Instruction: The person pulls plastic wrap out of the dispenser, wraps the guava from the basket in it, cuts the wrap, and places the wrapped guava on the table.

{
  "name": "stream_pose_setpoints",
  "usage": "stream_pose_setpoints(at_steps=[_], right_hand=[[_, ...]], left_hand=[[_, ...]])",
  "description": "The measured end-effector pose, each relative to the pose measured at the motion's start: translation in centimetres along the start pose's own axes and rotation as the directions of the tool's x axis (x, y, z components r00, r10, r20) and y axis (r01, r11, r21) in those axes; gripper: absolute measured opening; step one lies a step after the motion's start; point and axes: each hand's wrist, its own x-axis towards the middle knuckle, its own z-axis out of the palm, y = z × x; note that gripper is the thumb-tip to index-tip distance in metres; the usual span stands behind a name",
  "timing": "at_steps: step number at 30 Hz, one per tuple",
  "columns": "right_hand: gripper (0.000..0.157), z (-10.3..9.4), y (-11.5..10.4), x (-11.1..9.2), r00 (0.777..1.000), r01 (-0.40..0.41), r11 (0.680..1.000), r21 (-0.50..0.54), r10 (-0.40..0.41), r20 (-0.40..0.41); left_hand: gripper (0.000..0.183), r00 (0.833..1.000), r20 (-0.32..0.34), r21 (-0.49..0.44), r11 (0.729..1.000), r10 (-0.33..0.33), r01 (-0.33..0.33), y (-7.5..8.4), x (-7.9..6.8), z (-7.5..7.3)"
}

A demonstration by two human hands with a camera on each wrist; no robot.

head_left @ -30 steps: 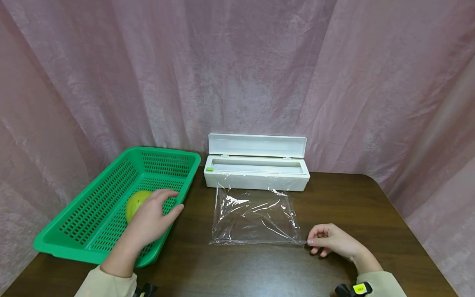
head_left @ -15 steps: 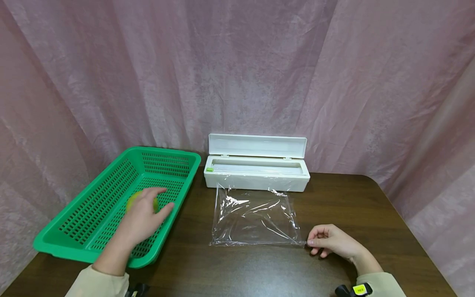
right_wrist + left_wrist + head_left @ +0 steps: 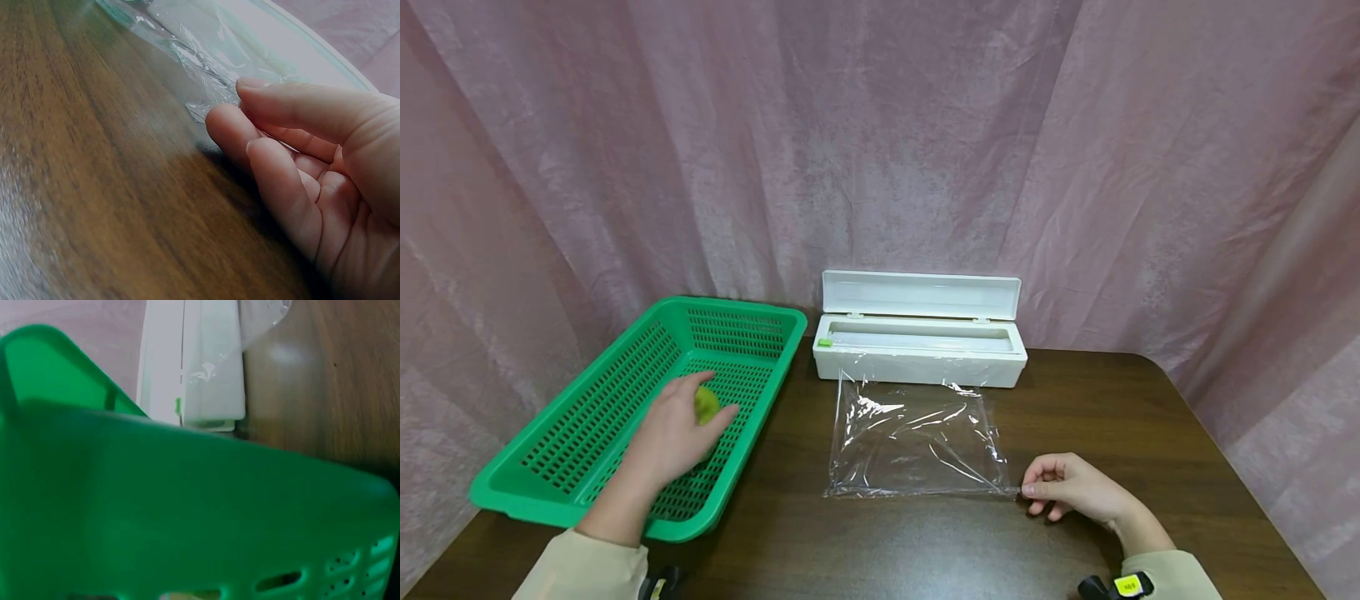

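In the head view my left hand [image 3: 672,429] is over a round yellow-green fruit [image 3: 706,406] in the green basket [image 3: 730,492]. Its thumb and index finger stand apart, with the fruit showing between them; the palm hides the rest. The basket's wall [image 3: 156,500] blocks nearly all of that hand from the left wrist camera. A sheet of clear plastic wrap [image 3: 917,442] lies creased on the table, reaching up to the front of a white wrap dispenser [image 3: 917,367]. At its near right corner, my right hand [image 3: 1078,487] pinches the film [image 3: 209,94] between thumb and fingertips.
The dispenser's lid [image 3: 921,294] stands raised at the back, and a small green slider [image 3: 825,342] sits at its left end. Dark wooden table [image 3: 925,550] surrounds these things. A pink curtain [image 3: 925,150] hangs behind the table.
My left hand has moved left and a little farther in over the fruit, from the basket's right side. My right hand and the plastic wrap have stayed in place.
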Motion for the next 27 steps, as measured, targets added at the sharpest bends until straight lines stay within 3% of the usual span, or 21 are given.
stream_pose_setpoints(at_steps=[9, 14, 27], right_hand=[[0.027, 0.0, 0.1, 0.0, 1.0, -0.002, 1.0, 0.002, 0.002, -0.004], [0.027, 0.1, 0.1, 0.0, 1.0, -0.001, 1.0, -0.001, 0.001, -0.006], [0.028, 0.1, -0.3, 0.0, 1.0, -0.018, 1.0, -0.015, 0.018, -0.014]], left_hand=[[0.068, 1.0, 0.016, 0.022, 1.0, -0.021, 0.021, -1.0, 0.3, 0.2], [0.073, 0.996, 0.055, 0.033, 0.997, -0.071, 0.069, -1.5, 0.5, 0.4], [0.103, 0.955, 0.159, 0.033, 0.968, -0.251, 0.249, -3.2, 1.2, 1.2]])
